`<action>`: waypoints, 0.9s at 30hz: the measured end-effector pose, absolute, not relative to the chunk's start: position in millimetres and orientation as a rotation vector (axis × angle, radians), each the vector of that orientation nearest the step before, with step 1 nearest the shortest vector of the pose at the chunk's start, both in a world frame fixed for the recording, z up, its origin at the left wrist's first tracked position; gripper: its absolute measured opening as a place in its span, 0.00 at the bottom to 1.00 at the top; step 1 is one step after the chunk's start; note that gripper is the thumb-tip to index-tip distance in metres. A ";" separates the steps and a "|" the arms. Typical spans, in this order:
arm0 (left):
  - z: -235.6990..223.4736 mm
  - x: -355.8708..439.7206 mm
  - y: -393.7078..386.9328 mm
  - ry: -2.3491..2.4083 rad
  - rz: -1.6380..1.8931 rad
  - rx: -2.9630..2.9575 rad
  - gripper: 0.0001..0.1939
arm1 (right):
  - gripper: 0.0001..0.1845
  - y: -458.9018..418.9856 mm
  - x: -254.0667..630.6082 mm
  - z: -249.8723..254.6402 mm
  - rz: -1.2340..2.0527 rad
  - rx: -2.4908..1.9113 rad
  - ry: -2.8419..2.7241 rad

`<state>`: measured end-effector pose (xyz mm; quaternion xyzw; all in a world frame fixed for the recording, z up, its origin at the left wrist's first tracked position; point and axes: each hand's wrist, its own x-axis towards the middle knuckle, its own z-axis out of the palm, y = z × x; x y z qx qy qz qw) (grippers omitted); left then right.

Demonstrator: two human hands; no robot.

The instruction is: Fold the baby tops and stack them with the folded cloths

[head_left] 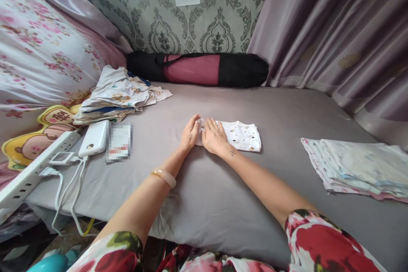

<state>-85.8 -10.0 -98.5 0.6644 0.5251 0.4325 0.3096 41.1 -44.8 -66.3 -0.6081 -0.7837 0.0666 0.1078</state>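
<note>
Resting with the right hand [214, 137] flat on the left part of a folded white cloth [244, 137], with fingers straight. Standing with the left hand [190, 133] on edge at the cloth's left end, with fingers extended and palm turned inward. Both open, set close to each other but apart, with a narrow strip of cloth between.

Lying flat near the middle of the grey sheet [274, 108], with the long axis running left to right, dipping slightly toward the body at the right. Pointing rightward with the uncovered short end, past the right hand; partly hidden at the left under fingers.

Bordered by grey sheet all round, broadly so toward the near edge and rightward as far as a flat stack of cloths [360, 168]. Hemmed on the left by a blurred packet [119, 142] and a white device [94, 138], near a power strip [38, 170]. Heaped behind these with loose clothes [117, 93]. Closed off at the far edge by a long black and pink bag [194, 69], roughly parallel to the cloth.
</note>
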 end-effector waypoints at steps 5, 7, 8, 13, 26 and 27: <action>-94.4 -83.4 -12.7 1.386 1.195 1.634 0.25 | 0.34 -39.4 21.1 -71.7 0.282 -1.802 -2.344; -92.7 -82.4 -13.8 1.382 1.197 1.607 0.25 | 0.34 -38.8 19.0 -75.3 0.280 -1.815 -2.359; -92.1 -82.1 -14.2 1.377 1.194 1.600 0.25 | 0.34 -38.8 18.8 -76.7 0.272 -1.816 -2.362; -92.5 -81.3 -14.4 1.375 1.174 1.606 0.24 | 0.34 -39.2 18.7 -79.2 0.268 -1.830 -2.362; -93.0 -84.8 -19.9 1.364 1.009 2.147 0.25 | 0.31 -43.0 58.2 -65.7 0.280 -1.596 -2.327; -93.5 -84.4 -21.0 1.359 0.974 2.218 0.24 | 0.31 -46.1 67.2 -65.3 0.227 -1.613 -2.323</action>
